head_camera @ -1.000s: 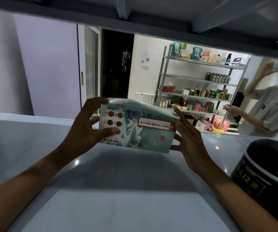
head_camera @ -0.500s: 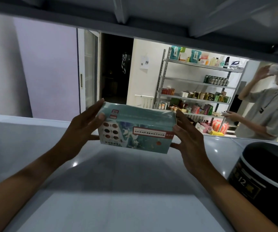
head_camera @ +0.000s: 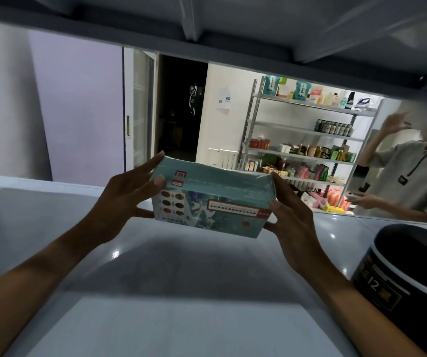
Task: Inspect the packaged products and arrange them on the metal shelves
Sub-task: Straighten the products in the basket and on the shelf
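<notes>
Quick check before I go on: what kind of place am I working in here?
Probably a stockroom or small shop storeroom. Both hands hold a teal box over a bare metal shelf, and a metal rack across the room is stocked with cans, bottles and packets.

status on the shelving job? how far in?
Done: only a black round container stands on the near metal shelf, at right. In hand: a teal box held above the shelf by left hand and right hand. Left: setting it down; further stock isn't visible.
</notes>
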